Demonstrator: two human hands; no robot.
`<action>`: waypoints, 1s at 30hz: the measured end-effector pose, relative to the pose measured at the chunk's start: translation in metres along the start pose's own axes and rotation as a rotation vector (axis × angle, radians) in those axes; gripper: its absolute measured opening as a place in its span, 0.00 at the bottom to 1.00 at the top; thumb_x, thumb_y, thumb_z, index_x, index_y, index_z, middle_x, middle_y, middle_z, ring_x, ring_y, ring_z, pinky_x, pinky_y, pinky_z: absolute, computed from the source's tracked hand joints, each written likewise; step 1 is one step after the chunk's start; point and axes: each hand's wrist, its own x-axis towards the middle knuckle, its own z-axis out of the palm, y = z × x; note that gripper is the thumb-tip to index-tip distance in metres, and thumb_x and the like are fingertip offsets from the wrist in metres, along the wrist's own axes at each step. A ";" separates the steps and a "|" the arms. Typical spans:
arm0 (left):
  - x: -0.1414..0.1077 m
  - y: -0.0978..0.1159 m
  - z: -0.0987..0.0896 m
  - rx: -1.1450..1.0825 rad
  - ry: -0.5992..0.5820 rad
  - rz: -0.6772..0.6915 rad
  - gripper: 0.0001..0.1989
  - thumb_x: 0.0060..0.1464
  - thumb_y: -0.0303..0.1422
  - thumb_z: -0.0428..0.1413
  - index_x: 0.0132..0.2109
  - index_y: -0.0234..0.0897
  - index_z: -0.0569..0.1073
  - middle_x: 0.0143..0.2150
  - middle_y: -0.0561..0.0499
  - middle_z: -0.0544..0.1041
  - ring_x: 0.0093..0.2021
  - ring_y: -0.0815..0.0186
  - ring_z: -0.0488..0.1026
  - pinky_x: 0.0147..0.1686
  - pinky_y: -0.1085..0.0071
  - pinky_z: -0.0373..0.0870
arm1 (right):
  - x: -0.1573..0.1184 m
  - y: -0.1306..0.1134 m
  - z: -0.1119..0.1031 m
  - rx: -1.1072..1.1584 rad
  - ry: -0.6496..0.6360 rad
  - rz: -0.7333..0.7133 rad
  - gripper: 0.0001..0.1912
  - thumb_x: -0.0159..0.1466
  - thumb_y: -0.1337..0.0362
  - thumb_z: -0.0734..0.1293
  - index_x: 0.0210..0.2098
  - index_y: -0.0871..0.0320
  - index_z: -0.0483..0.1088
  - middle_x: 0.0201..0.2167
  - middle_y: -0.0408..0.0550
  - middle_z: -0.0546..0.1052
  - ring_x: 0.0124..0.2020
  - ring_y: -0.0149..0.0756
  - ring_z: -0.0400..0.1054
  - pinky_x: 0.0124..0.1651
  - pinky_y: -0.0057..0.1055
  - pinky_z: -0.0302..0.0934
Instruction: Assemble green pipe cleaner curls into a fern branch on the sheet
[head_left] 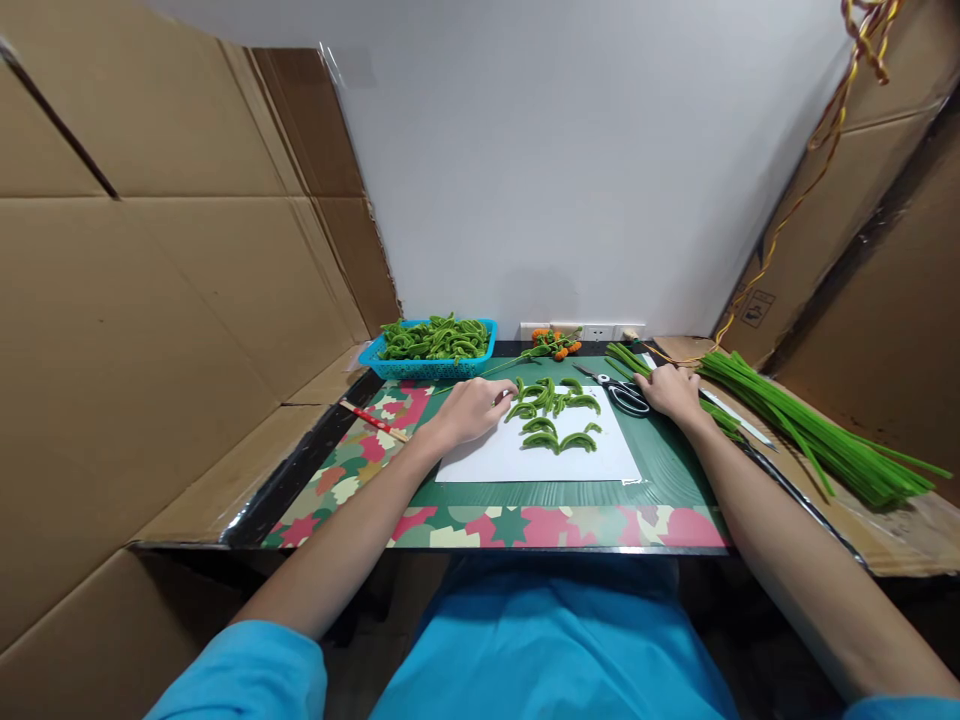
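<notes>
My left hand [474, 408] rests at the upper left of a white sheet of paper [480, 462], its fingers curled together beside curved green fuzzy pieces [559, 442]. Whatever is between those fingertips, if anything, is too small to make out. Several such pieces lie in groups on the sheet. My right hand [672, 390] is closed over a few green chenille stems [624, 360], which show on both sides of it; the fingertips are partly hidden. Just left of this hand lie black-handled scissors [628, 398].
A blue basket [427, 370] full of green fuzzy pieces stands at back left. Orange fuzzy flowers [556, 343] lie by the wall sockets [598, 333]. A bundle of long green stems [825, 430] is at right. Red chopsticks [373, 420] lie left. Cardboard walls [150, 300] flank the table.
</notes>
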 end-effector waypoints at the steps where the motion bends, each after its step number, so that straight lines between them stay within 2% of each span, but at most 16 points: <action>1: 0.000 0.000 0.000 0.001 0.001 -0.001 0.18 0.69 0.36 0.50 0.53 0.41 0.83 0.35 0.47 0.86 0.35 0.56 0.82 0.35 0.68 0.66 | -0.001 0.000 0.000 -0.003 0.008 -0.011 0.29 0.77 0.50 0.57 0.41 0.66 0.82 0.48 0.71 0.80 0.58 0.63 0.67 0.59 0.52 0.53; 6: 0.000 -0.001 0.001 0.001 0.014 0.006 0.18 0.68 0.36 0.50 0.53 0.41 0.84 0.35 0.47 0.86 0.34 0.57 0.81 0.33 0.69 0.65 | -0.004 -0.002 -0.005 -0.013 0.065 -0.075 0.35 0.78 0.46 0.55 0.31 0.63 0.80 0.37 0.67 0.82 0.51 0.59 0.71 0.54 0.48 0.53; 10: 0.000 -0.004 0.003 -0.003 0.031 0.019 0.17 0.68 0.36 0.50 0.52 0.42 0.84 0.38 0.48 0.86 0.35 0.57 0.82 0.33 0.69 0.64 | -0.007 -0.008 -0.011 -0.011 0.143 -0.122 0.35 0.78 0.45 0.55 0.28 0.62 0.78 0.33 0.65 0.82 0.45 0.57 0.73 0.51 0.46 0.52; 15: 0.000 -0.006 0.005 -0.013 0.054 0.033 0.16 0.68 0.35 0.51 0.51 0.43 0.84 0.36 0.48 0.86 0.34 0.57 0.81 0.32 0.69 0.63 | -0.015 -0.021 -0.022 0.027 0.310 -0.175 0.35 0.78 0.43 0.53 0.33 0.61 0.76 0.28 0.60 0.81 0.32 0.47 0.72 0.48 0.42 0.52; 20: 0.000 -0.007 0.007 -0.030 0.088 0.050 0.15 0.68 0.34 0.52 0.51 0.45 0.83 0.36 0.50 0.86 0.34 0.58 0.81 0.33 0.69 0.66 | -0.028 -0.031 -0.030 0.104 0.499 -0.221 0.34 0.78 0.40 0.51 0.38 0.59 0.74 0.27 0.58 0.80 0.27 0.43 0.69 0.37 0.35 0.48; 25: -0.001 -0.002 0.007 -0.061 0.168 0.078 0.19 0.70 0.34 0.50 0.63 0.44 0.77 0.50 0.49 0.85 0.37 0.61 0.81 0.39 0.70 0.72 | -0.042 -0.045 -0.030 0.184 0.553 -0.407 0.29 0.78 0.43 0.54 0.38 0.57 0.74 0.22 0.49 0.78 0.23 0.38 0.66 0.31 0.32 0.42; 27: -0.002 0.001 0.005 -0.074 0.205 0.094 0.22 0.72 0.35 0.50 0.69 0.44 0.70 0.54 0.48 0.83 0.35 0.64 0.79 0.38 0.70 0.72 | -0.048 -0.052 -0.029 0.211 0.557 -0.505 0.27 0.79 0.47 0.54 0.36 0.57 0.74 0.22 0.48 0.77 0.22 0.37 0.66 0.31 0.32 0.42; 30: -0.003 0.006 0.004 -0.089 0.236 0.127 0.26 0.73 0.37 0.50 0.74 0.44 0.62 0.55 0.47 0.80 0.32 0.67 0.77 0.33 0.72 0.69 | -0.058 -0.064 -0.028 0.250 0.546 -0.645 0.25 0.77 0.50 0.56 0.33 0.56 0.74 0.20 0.47 0.75 0.22 0.36 0.65 0.31 0.32 0.43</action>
